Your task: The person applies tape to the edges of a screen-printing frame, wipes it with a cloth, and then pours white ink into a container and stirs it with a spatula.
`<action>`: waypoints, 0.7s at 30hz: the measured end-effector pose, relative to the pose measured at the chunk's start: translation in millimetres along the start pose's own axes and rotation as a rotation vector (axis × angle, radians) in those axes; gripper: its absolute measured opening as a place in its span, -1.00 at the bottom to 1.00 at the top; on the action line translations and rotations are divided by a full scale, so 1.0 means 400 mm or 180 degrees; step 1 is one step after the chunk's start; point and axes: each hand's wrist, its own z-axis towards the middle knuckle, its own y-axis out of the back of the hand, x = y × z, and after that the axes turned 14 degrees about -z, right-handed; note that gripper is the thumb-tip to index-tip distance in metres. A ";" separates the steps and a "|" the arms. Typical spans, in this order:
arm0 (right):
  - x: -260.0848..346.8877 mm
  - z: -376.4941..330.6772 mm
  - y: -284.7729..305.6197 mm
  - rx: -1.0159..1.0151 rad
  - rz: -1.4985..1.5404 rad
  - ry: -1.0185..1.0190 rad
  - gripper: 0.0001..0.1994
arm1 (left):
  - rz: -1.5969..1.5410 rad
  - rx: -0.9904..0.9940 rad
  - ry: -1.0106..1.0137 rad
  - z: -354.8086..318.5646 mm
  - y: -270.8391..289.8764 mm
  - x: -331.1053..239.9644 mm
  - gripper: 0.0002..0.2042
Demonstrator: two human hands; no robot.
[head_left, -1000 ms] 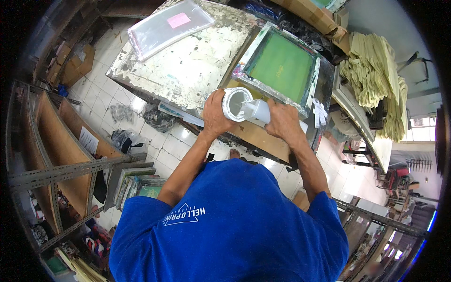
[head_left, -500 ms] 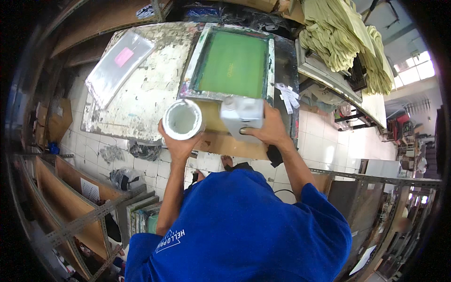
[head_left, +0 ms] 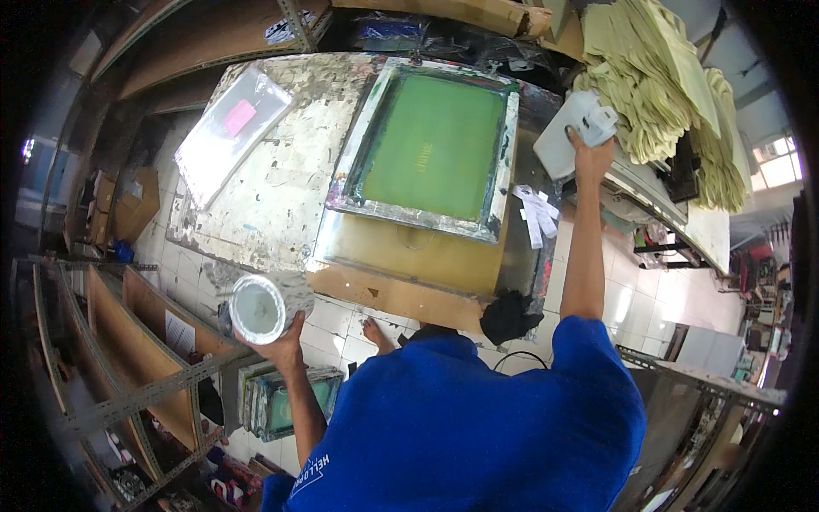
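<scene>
My left hand (head_left: 287, 345) is closed round a white tub (head_left: 292, 292) with a smeared rim, held low at the left beyond the table's near edge. Its mouth faces up and shows pale grey-white contents. Far out to the right, my right hand (head_left: 591, 158) grips a white plastic jerrycan (head_left: 554, 149) near its cap end. The jerrycan is tilted, close to the stacked yellowish cloth. Between the two hands lies a screen-printing frame (head_left: 362, 132) with green mesh and a small yellowish printed mark.
The paint-stained table (head_left: 281, 179) carries a clear plastic packet (head_left: 226, 145) with a pink label. White paper strips (head_left: 537, 218) and a black cloth (head_left: 509, 317) lie at its right side. Yellowish fabric (head_left: 640, 77) is piled at the back right. Metal shelving (head_left: 145, 401) stands at the lower left.
My left hand has carried the tub left and toward me. My right hand has moved the jerrycan from over the table's front to the far right, beside the fabric pile.
</scene>
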 end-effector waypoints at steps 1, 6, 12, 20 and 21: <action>-0.026 0.037 -0.059 -0.0139 0.0008 0.0020 -0.24 | 0.0232 -0.0051 -0.0097 -0.009 0.033 0.011 0.21; -0.131 0.165 -0.266 -0.0464 -0.0007 0.0231 -0.07 | 0.0782 -0.0274 -0.0068 -0.046 0.136 0.004 0.15; -0.184 0.177 -0.321 0.0076 -0.0445 0.0032 0.13 | 0.0109 -0.0625 0.0286 -0.068 0.131 -0.027 0.03; -0.062 -0.054 0.094 0.2467 -0.1917 0.0523 0.00 | -0.0691 -0.0346 0.0378 -0.049 0.055 -0.056 -0.19; -0.092 -0.121 0.150 0.2846 -0.1949 0.0727 -0.03 | -0.0817 -0.0270 0.0366 -0.035 0.032 -0.058 -0.21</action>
